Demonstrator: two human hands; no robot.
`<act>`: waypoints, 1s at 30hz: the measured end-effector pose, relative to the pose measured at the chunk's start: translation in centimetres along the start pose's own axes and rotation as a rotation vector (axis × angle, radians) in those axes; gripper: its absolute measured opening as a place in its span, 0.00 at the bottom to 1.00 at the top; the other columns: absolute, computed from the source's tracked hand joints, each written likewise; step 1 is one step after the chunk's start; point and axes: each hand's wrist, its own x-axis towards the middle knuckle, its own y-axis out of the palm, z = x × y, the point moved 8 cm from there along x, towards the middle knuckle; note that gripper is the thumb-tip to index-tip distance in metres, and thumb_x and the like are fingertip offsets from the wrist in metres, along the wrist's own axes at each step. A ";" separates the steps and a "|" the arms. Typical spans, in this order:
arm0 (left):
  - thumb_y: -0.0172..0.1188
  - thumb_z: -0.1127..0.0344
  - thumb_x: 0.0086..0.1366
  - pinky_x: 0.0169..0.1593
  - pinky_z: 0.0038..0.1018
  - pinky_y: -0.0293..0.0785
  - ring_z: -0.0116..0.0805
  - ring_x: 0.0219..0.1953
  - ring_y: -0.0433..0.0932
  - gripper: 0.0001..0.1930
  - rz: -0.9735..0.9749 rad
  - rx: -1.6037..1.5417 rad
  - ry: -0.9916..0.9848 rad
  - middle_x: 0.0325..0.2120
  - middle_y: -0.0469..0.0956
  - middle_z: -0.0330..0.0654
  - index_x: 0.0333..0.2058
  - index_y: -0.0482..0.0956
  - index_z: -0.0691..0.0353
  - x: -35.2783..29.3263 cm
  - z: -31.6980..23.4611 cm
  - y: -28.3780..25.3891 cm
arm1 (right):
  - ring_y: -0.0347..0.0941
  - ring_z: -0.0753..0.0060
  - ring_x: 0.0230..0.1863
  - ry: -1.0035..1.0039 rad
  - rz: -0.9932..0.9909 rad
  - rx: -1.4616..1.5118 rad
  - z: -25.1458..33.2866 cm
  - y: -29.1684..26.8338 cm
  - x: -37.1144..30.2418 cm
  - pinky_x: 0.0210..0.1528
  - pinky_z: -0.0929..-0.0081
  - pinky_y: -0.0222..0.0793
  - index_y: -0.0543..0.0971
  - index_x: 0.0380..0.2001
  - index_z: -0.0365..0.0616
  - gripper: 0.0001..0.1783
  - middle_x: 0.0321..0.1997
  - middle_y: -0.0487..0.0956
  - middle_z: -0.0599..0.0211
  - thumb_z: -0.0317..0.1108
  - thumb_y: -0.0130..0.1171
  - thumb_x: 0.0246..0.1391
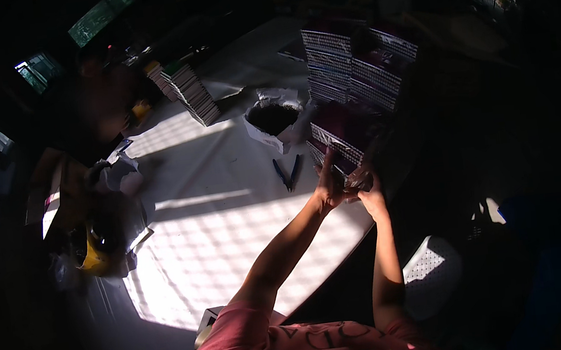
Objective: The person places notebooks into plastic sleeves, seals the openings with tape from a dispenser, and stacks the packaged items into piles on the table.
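Note:
A short stack of spiral-bound notebooks (343,133) with dark purple covers stands at the table's right edge. Shiny clear plastic (361,179) shows at its near end. My left hand (328,189) grips the stack's near left corner, its fingers stretched up along the bound edges. Close beside it, my right hand (373,196) closes on the near right corner, where the plastic is; its fingertips are partly hidden in shade. Blue-handled cutters (288,174) lie spread on the table left of the stack.
Behind stand taller notebook stacks (330,60). A white bag of black pieces (273,117) sits left of them. Farther left rises another notebook stack (191,94), near a person (103,101) in shade. A white perforated seat (433,272) stands below the white table's (233,241) right edge.

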 end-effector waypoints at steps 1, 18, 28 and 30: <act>0.42 0.23 0.51 0.56 0.67 0.45 0.57 0.64 0.48 0.52 0.062 0.014 -0.023 0.66 0.44 0.46 0.66 0.39 0.51 0.5 0.0 -0.5 | 0.55 0.61 0.62 -0.075 -0.014 -0.093 0.2 -0.5 0.1 0.64 0.68 0.52 0.48 0.63 0.34 0.47 0.63 0.57 0.52 0.14 0.54 0.36; 0.56 0.66 0.57 0.57 0.36 0.66 0.48 0.54 0.68 0.23 -0.161 1.845 0.598 0.56 0.65 0.48 0.54 0.70 0.50 6.8 -12.8 -12.1 | 0.72 0.64 0.39 -0.443 -0.362 -0.557 -2.8 -1.0 -5.7 0.46 0.73 0.66 0.67 0.52 0.37 0.22 0.39 0.75 0.59 0.36 0.53 0.57; 0.56 0.68 0.56 0.56 0.32 0.66 0.43 0.53 0.70 0.29 0.195 0.981 0.524 0.54 0.68 0.48 0.58 0.63 0.59 11.1 -9.0 -12.6 | 0.73 0.62 0.41 -0.441 -0.255 -0.575 -0.9 -0.4 -6.1 0.47 0.72 0.66 0.78 0.34 0.40 0.12 0.37 0.76 0.59 0.17 0.52 0.46; 0.58 0.71 0.52 0.53 0.35 0.68 0.45 0.49 0.72 0.30 -0.011 1.696 0.611 0.52 0.69 0.46 0.56 0.66 0.55 7.7 -10.6 -9.8 | 0.73 0.61 0.41 -0.445 -0.282 -0.585 -1.1 -1.1 -6.0 0.47 0.71 0.66 0.78 0.32 0.39 0.12 0.36 0.75 0.59 0.16 0.51 0.44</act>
